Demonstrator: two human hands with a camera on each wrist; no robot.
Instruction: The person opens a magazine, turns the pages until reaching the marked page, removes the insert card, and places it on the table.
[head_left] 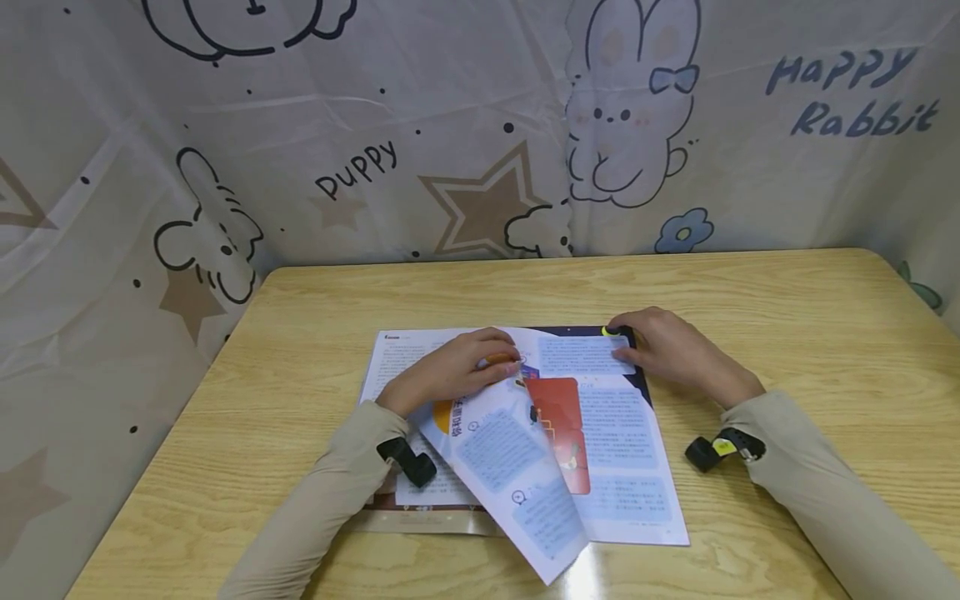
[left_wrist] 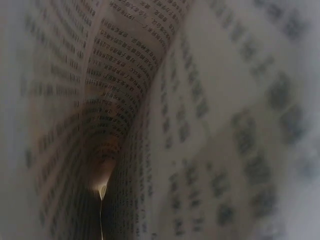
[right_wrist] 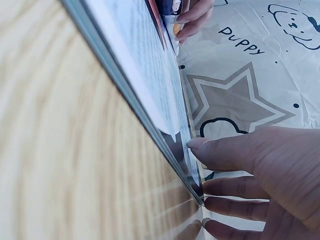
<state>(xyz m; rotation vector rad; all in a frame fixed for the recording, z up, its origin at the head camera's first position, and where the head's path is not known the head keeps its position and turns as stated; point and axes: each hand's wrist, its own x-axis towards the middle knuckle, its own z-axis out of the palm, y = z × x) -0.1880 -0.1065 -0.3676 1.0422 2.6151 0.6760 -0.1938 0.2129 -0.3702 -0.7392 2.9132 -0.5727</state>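
An open magazine [head_left: 626, 492] lies on the table, its pages printed with text and pale blue boxes. My left hand [head_left: 457, 367] grips a page [head_left: 517, 483] near its upper edge; this page is lifted, curls over to the left and hangs past the magazine's lower edge. In the left wrist view, curved printed pages [left_wrist: 200, 125] fill the picture and the hand is hidden. At the top right corner, my right hand [head_left: 667, 350] touches the magazine with thumb and extended fingers. The right wrist view shows the thumb [right_wrist: 225, 152] over the page and the other fingers along the edge.
A red rectangle [head_left: 577, 450] with gold marks shows on the right page, partly covered by the lifted page; cannot tell whether it is printed or loose. Wood-grain table [head_left: 787, 333] surrounds the magazine. A patterned cloth [head_left: 450, 125] hangs behind. Each wrist wears a small black camera [head_left: 705, 454].
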